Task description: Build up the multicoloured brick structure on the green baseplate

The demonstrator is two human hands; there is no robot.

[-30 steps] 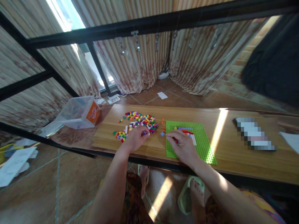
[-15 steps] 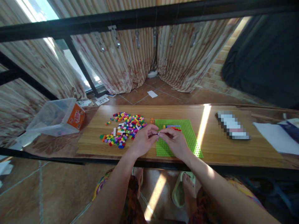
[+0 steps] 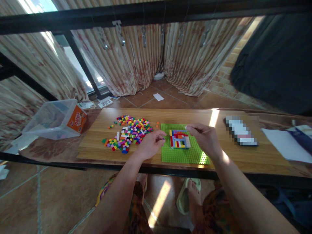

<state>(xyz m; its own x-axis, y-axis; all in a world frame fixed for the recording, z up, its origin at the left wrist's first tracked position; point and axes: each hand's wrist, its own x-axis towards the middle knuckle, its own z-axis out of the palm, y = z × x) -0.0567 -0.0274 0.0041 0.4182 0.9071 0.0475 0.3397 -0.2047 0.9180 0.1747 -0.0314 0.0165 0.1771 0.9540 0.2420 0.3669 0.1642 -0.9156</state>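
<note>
On the green baseplate [image 3: 170, 156] stands a low, roughly square build of toy bricks [image 3: 179, 139] in red, yellow, blue, white and lavender. At the plate's left edge is my left hand [image 3: 152, 144], fingers curled, with a small dark purplish brick [image 3: 162, 139] showing at the fingertips. My right hand [image 3: 206, 138] is over the plate's right side, thumb and finger pinched on a small white brick [image 3: 186, 127] above the build's far right corner. A loose pile of multicoloured bricks [image 3: 133, 131] spreads on the wooden table, left of my left hand.
A clear plastic bin [image 3: 55, 120] with an orange label stands at the left. A blurred-out phone-like object [image 3: 241, 131] lies on the table's right side, with papers [image 3: 284, 144] beyond it. A few orange bricks [image 3: 157, 124] lie near the plate's far left corner.
My hands were together over the plate and have parted. The right hand moved right and slightly away from me with the white brick, uncovering the build; the left hand stayed nearly in place.
</note>
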